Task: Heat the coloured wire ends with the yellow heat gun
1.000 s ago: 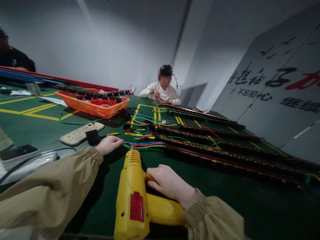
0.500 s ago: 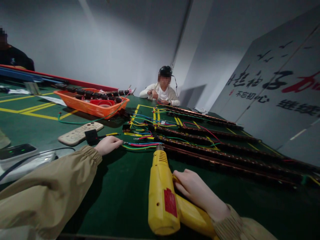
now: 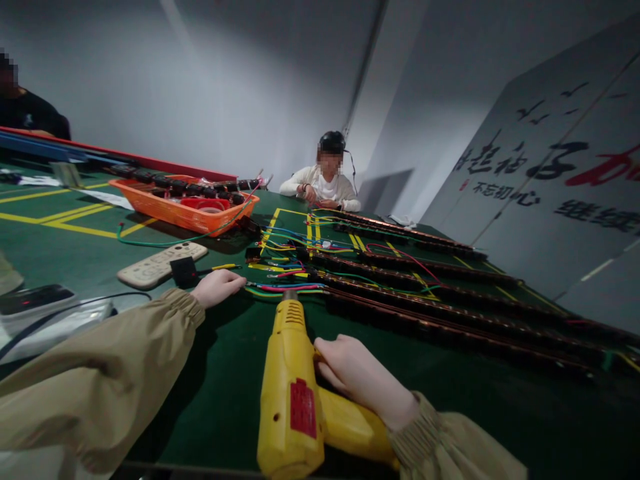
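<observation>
My right hand (image 3: 357,373) is closed around the handle of a yellow heat gun (image 3: 290,393) with a red label. Its metal nozzle points away from me, at the coloured wires (image 3: 295,288). My left hand (image 3: 219,288) pinches the left ends of these wires, which are blue, red and green. To the right they run into a long dark bar with copper-coloured strips (image 3: 430,320). Just behind my left hand lies a small black block (image 3: 183,272) with a yellow-tipped lead.
Several similar long bars (image 3: 420,267) with loose wires lie across the green table (image 3: 225,400). An orange basket (image 3: 170,217) holds dark parts. Left are a beige remote control (image 3: 163,265) and a white power strip (image 3: 65,333). A person (image 3: 325,180) sits opposite, another (image 3: 30,110) far left.
The heat gun in my right hand has shifted left, so its nozzle now sits further left along the wires. My left hand has stayed nearly in place.
</observation>
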The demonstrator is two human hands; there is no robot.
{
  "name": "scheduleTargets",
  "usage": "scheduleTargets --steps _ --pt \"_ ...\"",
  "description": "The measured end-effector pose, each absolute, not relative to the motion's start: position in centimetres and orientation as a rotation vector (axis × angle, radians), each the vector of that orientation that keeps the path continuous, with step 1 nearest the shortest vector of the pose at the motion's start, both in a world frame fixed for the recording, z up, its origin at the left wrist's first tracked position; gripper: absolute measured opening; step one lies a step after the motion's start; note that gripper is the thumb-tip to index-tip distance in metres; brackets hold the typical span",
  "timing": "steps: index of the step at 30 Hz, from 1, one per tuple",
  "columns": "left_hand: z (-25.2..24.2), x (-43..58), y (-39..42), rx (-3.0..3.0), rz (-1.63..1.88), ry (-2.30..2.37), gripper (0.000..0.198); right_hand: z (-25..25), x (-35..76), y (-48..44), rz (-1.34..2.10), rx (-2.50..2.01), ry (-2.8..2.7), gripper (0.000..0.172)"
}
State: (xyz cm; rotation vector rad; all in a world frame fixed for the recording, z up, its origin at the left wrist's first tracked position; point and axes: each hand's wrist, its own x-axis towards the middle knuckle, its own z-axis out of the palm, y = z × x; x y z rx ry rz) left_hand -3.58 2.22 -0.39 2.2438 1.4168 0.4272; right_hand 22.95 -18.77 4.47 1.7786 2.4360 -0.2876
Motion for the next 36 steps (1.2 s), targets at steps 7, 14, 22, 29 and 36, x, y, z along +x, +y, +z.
scheduleTargets --steps 7,14,22,29,36 --pt "-0.3 -3.0 2.0 2.236 0.453 1.448 0.052 4.3 19.1 -16.3 -0.257 1.595 2.567 0.034" --pt "0.1 -2.8 1.4 2.249 0.45 1.479 0.059 4.1 16.6 -14.6 -0.22 1.551 2.63 0.036" --pt "1.1 -2.0 0.4 2.228 0.364 1.668 0.059 4.3 17.1 -14.3 -0.228 1.545 2.656 0.034" --pt "1.4 -1.7 -0.2 2.283 0.305 1.729 0.057 4.3 18.0 -14.6 -0.28 1.563 2.645 0.033" --pt "1.0 -1.6 -0.2 2.415 0.295 1.724 0.054 4.1 20.8 -15.4 -0.355 1.634 2.6 0.037"
